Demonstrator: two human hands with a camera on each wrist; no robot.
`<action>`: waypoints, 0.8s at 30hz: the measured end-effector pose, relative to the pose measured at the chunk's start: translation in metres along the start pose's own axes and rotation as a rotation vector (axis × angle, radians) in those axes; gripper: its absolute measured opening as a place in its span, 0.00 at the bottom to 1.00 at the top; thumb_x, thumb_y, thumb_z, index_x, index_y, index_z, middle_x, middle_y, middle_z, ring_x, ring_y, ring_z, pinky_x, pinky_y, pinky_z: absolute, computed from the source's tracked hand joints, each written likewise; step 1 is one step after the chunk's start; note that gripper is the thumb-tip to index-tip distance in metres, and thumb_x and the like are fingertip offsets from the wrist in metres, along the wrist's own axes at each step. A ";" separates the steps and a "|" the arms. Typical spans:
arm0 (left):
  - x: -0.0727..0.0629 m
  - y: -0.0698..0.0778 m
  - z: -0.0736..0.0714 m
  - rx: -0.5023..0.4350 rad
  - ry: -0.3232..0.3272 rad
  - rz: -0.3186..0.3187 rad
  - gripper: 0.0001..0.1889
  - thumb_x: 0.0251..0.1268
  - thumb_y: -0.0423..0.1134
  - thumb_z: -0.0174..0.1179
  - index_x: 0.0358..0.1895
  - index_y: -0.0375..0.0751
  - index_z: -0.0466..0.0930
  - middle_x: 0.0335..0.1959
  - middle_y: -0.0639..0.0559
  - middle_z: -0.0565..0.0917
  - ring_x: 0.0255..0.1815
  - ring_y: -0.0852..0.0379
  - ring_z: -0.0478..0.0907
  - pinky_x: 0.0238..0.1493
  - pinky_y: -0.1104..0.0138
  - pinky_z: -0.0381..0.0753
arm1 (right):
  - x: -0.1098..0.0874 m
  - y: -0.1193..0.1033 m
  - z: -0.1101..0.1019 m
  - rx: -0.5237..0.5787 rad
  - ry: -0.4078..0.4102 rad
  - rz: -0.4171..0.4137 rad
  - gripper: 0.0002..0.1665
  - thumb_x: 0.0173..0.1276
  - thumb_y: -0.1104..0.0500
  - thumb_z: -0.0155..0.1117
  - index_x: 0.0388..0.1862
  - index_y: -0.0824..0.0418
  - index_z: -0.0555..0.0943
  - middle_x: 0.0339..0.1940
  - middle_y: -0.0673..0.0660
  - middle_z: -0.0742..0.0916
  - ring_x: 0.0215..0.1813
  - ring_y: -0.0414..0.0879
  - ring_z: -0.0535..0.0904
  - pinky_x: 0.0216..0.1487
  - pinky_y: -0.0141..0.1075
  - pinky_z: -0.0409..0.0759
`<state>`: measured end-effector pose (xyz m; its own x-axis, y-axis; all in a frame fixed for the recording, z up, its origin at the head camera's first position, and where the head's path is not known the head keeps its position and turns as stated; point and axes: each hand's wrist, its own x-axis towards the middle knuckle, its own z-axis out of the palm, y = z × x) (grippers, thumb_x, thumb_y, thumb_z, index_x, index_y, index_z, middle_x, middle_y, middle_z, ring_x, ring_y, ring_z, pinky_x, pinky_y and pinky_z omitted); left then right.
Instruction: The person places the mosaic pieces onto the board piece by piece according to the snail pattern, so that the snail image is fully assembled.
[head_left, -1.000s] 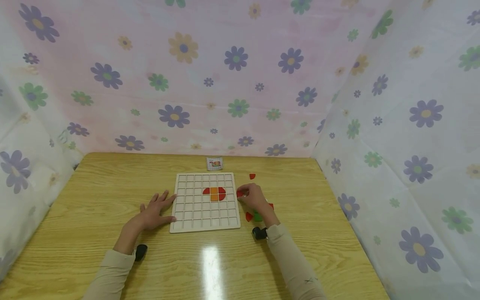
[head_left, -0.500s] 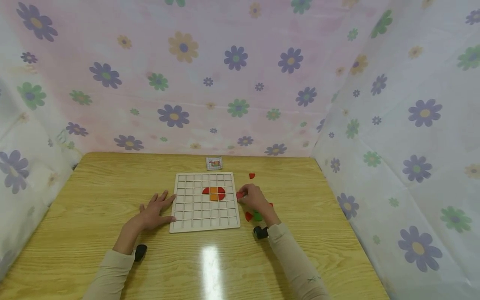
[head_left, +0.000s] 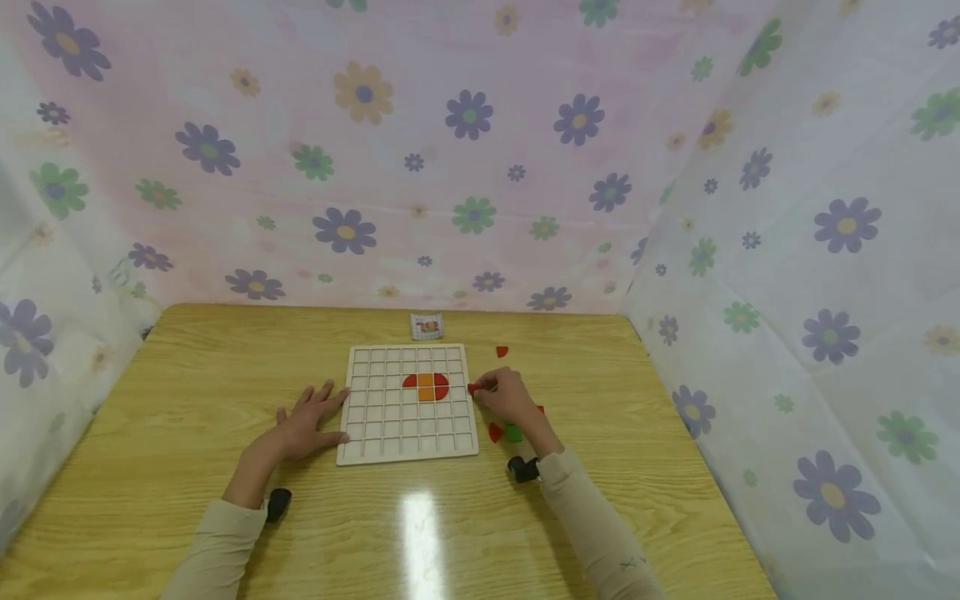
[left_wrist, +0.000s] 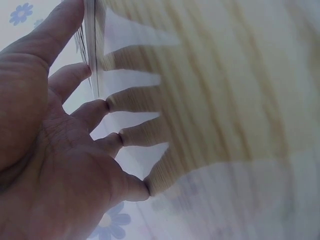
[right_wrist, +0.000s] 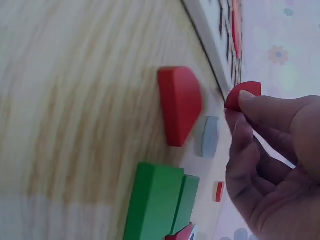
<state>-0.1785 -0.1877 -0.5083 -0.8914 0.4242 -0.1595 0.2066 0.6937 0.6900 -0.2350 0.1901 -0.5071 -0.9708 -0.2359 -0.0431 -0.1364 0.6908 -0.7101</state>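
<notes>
In the head view, my right hand (head_left: 510, 397) pinches a red quarter-round block (head_left: 472, 389) between thumb and finger at the right edge of the white grid board (head_left: 375, 433). The right wrist view shows the held block (right_wrist: 254, 89) with its curved side visible. My left hand (head_left: 302, 427) lies spread on the table, its thumb and a fingertip at the board's left edge. On the board sit orange squares (head_left: 426, 387) with red rounded blocks (head_left: 441, 387) on the right and one red quarter-round (head_left: 409, 382) on the left.
Near my right hand lie a red block (head_left: 495, 432), green blocks (right_wrist: 155, 200) and a grey-blue piece (right_wrist: 210, 136). Another red quarter-round (head_left: 502, 352) lies farther back. A small picture card (head_left: 427, 327) is behind the board. Flowered sheets (head_left: 472, 167) enclose the wooden table (head_left: 187, 367).
The red block in my right hand has turned slightly between the fingers. My left hand stays in place, and the blocks on the board look the same.
</notes>
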 end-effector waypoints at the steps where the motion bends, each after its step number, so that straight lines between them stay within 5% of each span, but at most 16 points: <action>1: 0.000 0.000 0.000 -0.002 0.001 0.001 0.44 0.67 0.48 0.68 0.79 0.34 0.57 0.80 0.24 0.46 0.77 0.18 0.34 0.59 0.17 0.32 | 0.000 -0.001 0.000 0.019 0.018 -0.003 0.08 0.72 0.65 0.66 0.45 0.66 0.89 0.39 0.60 0.90 0.35 0.47 0.83 0.36 0.37 0.83; 6: 0.000 0.000 0.000 0.000 -0.007 -0.004 0.44 0.68 0.48 0.68 0.79 0.34 0.57 0.80 0.25 0.45 0.77 0.18 0.34 0.59 0.17 0.32 | 0.000 -0.005 0.003 0.124 0.123 -0.051 0.11 0.75 0.63 0.64 0.49 0.67 0.89 0.39 0.63 0.90 0.32 0.50 0.83 0.27 0.32 0.79; 13: 0.001 -0.002 -0.002 0.019 -0.007 -0.001 0.44 0.67 0.49 0.68 0.79 0.34 0.57 0.80 0.25 0.46 0.77 0.17 0.35 0.59 0.16 0.33 | 0.001 -0.011 0.011 0.299 0.229 -0.123 0.10 0.73 0.64 0.66 0.47 0.68 0.88 0.37 0.63 0.90 0.35 0.60 0.85 0.29 0.32 0.82; 20: 0.003 -0.003 0.000 0.009 -0.004 0.009 0.44 0.67 0.49 0.68 0.79 0.34 0.57 0.80 0.24 0.46 0.77 0.17 0.35 0.59 0.16 0.33 | 0.001 -0.015 0.024 0.293 0.152 -0.117 0.06 0.69 0.63 0.70 0.41 0.64 0.90 0.35 0.58 0.91 0.35 0.44 0.84 0.38 0.32 0.82; 24: 0.002 -0.004 0.000 0.000 -0.006 0.010 0.44 0.67 0.48 0.68 0.79 0.33 0.57 0.80 0.24 0.46 0.77 0.17 0.35 0.58 0.16 0.32 | 0.001 -0.021 0.033 0.298 0.088 -0.128 0.06 0.69 0.62 0.71 0.40 0.64 0.90 0.35 0.58 0.91 0.33 0.43 0.83 0.36 0.32 0.82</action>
<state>-0.1813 -0.1892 -0.5112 -0.8867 0.4350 -0.1570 0.2155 0.6891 0.6919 -0.2264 0.1527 -0.5157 -0.9646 -0.2391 0.1114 -0.2072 0.4259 -0.8807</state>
